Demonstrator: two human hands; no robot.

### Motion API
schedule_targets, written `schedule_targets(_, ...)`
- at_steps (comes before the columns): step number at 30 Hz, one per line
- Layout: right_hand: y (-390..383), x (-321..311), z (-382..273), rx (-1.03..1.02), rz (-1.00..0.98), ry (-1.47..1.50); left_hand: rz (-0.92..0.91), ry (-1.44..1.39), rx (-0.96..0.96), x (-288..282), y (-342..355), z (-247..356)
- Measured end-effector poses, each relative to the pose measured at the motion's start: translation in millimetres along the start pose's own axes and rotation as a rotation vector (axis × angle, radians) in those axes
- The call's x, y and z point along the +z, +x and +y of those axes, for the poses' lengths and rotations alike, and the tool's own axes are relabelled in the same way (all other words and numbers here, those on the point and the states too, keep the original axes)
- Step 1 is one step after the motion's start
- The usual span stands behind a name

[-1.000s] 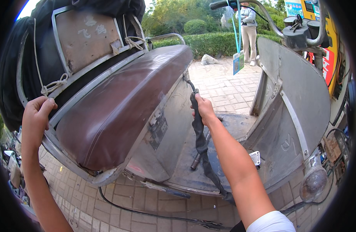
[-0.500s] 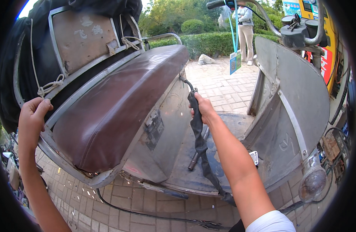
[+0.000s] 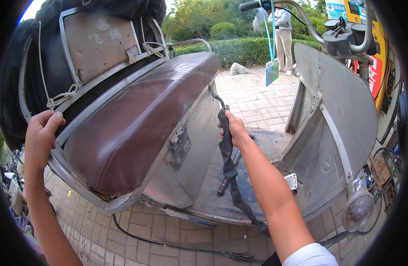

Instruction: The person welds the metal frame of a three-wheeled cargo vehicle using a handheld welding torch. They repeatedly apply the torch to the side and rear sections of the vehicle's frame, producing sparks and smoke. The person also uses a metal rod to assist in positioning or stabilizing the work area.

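Observation:
My right hand [image 3: 234, 127] is closed around a welding torch [image 3: 222, 120] wrapped in a loose black sleeve. Its thin curved neck [image 3: 218, 98] points up and left, with the tip against the grey metal seat box [image 3: 196, 133] just under the far end of the maroon padded seat [image 3: 146, 115]. Faint smoke hangs near there. From the handle the sleeved cable [image 3: 230, 177] drops across the footboard. My left hand [image 3: 42, 131] is closed at the near left corner of the metal seat frame [image 3: 62, 162]; what its fingers hold, if anything, is hidden.
A metal tube [image 3: 222, 186] lies on the footboard [image 3: 208, 195]. To the right stand the curved front shield [image 3: 332, 102] and handlebar [image 3: 301, 20]. A card [image 3: 272, 72] dangles on a blue lanyard. Beyond stands a person [image 3: 282, 40]. A black cable [image 3: 168, 244] crosses the paving.
Bright sparks scattered over the paving and near the seat box are gone. The whole view has shifted slightly; both hands keep their places on the vehicle and torch.

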State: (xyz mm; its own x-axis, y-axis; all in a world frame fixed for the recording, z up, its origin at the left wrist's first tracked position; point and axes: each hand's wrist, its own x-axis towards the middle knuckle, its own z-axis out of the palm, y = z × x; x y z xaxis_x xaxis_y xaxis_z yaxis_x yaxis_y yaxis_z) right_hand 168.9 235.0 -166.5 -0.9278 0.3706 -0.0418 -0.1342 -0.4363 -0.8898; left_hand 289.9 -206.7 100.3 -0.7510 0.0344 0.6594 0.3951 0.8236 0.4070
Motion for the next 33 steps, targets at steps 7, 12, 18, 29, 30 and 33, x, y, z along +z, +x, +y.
schedule_targets(7,-2.9,3.5,-1.0,-0.053,-0.017,-0.006,0.009,0.016,-0.003,1.0,-1.4,1.7)
schedule_targets(12,-0.2,2.3,-5.2,-0.056,-0.024,-0.043,0.01,0.023,-0.001,2.1,0.9,-0.5)
schedule_targets(18,3.1,1.1,-1.8,-0.046,-0.027,-0.015,0.011,0.036,-0.003,1.2,0.7,-3.0)
schedule_targets(29,13.5,-1.9,2.1,0.054,-0.148,0.23,0.02,0.03,0.023,-6.5,-1.4,1.3)
schedule_targets(30,14.0,0.7,5.8,0.061,-0.134,0.23,0.021,0.03,0.013,-7.5,-2.5,-3.7)
schedule_targets(33,36.3,-19.1,14.9,0.155,-0.134,0.276,-0.02,-0.018,0.038,0.4,2.5,-4.5)
